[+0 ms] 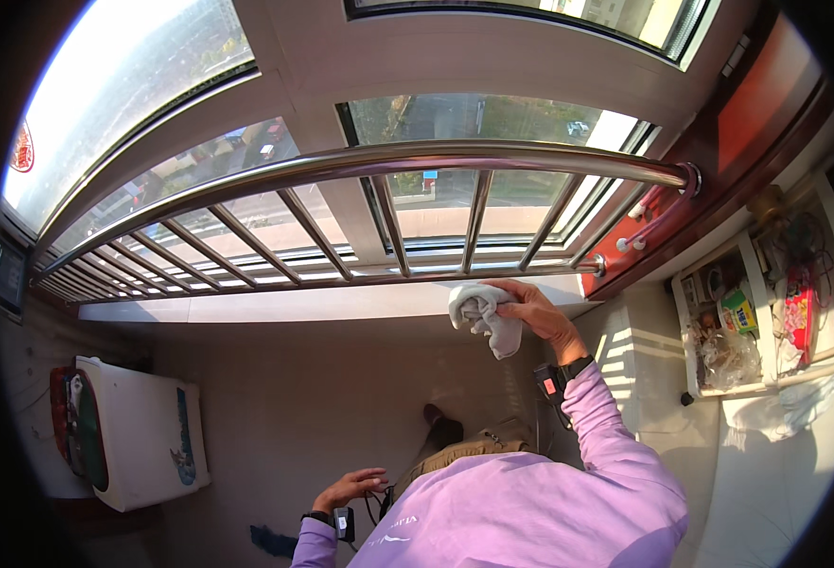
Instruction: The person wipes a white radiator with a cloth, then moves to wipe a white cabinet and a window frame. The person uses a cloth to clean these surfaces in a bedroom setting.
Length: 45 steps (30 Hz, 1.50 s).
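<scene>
My right hand (541,312) grips a crumpled white cloth (491,316) by its right side. The hand and cloth are near the front edge of the pale windowsill (303,302), just below the lower rail of a metal railing (417,157). Part of the cloth hangs down in loose folds. Low in the view, my left hand (354,487) is held by my waist with its fingers extended and nothing in it. A dark cable passes close to its fingertips.
Windows (480,117) stand behind the railing. At the left is a white bin-like container (143,433) with things on top. A white shelf cart (754,312) on the right holds a plastic bag and packets. Dark fabric (273,541) lies on the floor (282,405).
</scene>
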Each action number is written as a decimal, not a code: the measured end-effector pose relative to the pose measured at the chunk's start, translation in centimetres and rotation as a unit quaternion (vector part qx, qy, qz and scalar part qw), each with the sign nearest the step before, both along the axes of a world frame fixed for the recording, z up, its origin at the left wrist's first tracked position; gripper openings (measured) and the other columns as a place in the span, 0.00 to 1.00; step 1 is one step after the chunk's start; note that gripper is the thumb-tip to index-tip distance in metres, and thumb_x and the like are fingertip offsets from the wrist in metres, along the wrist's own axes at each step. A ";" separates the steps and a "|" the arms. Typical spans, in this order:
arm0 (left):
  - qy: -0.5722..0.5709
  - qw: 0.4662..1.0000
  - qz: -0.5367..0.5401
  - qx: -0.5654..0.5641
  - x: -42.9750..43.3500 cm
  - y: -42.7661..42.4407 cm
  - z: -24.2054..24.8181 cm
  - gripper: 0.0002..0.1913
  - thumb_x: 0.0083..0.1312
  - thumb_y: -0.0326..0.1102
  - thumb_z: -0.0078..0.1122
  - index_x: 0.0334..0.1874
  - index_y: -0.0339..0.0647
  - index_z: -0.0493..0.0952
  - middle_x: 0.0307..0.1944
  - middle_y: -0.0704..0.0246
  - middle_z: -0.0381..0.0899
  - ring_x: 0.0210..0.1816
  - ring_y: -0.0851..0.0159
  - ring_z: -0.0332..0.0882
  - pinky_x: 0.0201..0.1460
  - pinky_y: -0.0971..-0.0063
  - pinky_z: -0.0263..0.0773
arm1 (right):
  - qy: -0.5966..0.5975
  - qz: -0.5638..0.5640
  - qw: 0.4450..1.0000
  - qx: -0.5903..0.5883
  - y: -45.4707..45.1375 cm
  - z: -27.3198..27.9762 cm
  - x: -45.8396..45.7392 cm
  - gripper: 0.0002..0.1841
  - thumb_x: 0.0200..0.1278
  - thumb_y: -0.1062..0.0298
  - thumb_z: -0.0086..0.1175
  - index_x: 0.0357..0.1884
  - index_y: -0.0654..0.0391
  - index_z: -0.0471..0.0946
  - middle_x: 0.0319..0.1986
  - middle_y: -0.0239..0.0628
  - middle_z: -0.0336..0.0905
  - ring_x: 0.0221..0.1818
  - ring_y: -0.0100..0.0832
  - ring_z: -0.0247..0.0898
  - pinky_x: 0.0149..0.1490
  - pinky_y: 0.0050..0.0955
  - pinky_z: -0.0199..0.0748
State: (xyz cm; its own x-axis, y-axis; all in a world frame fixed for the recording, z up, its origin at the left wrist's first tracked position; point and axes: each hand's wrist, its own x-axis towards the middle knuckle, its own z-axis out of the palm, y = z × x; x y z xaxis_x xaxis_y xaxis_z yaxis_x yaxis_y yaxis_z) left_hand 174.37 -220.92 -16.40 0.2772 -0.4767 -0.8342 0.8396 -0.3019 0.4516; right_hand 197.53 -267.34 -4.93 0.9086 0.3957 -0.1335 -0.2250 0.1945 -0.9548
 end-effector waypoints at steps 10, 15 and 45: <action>-0.085 0.995 -0.050 -0.001 8.1 -2.6 2.0 0.28 0.70 0.45 0.55 0.68 0.40 0.64 0.61 0.61 0.73 0.60 0.62 0.73 0.60 0.70 0.67 | -0.405 -0.507 0.757 -0.077 -12.6 18.0 -1.6 0.26 0.63 0.65 0.56 0.63 0.59 0.68 0.55 0.37 0.74 0.57 0.30 0.68 0.64 0.30 0.62; -0.088 0.996 -0.021 0.007 7.3 -2.4 2.0 0.27 0.71 0.43 0.53 0.68 0.38 0.63 0.61 0.59 0.72 0.61 0.60 0.72 0.62 0.67 0.68 | -0.518 -0.548 0.549 -0.361 -11.9 15.3 3.8 0.23 0.57 0.77 0.55 0.58 0.57 0.73 0.55 0.39 0.74 0.58 0.40 0.68 0.66 0.35 0.61; -0.056 0.997 0.053 0.009 3.7 1.8 -2.1 0.23 0.72 0.42 0.52 0.66 0.40 0.66 0.59 0.60 0.74 0.58 0.60 0.75 0.57 0.65 0.73 | -0.447 -0.647 0.581 -0.210 -7.5 23.5 13.4 0.20 0.52 0.76 0.59 0.50 0.61 0.75 0.47 0.43 0.76 0.50 0.42 0.72 0.57 0.37 0.68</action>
State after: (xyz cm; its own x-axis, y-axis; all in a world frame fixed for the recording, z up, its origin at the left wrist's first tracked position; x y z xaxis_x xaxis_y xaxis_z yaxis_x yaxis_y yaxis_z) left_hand 178.09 -219.11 -18.54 0.4178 -0.4256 -0.8027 0.8114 -0.2227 0.5404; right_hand 210.88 -274.86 18.59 0.1896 -0.5935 0.7822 0.4727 -0.6431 -0.6025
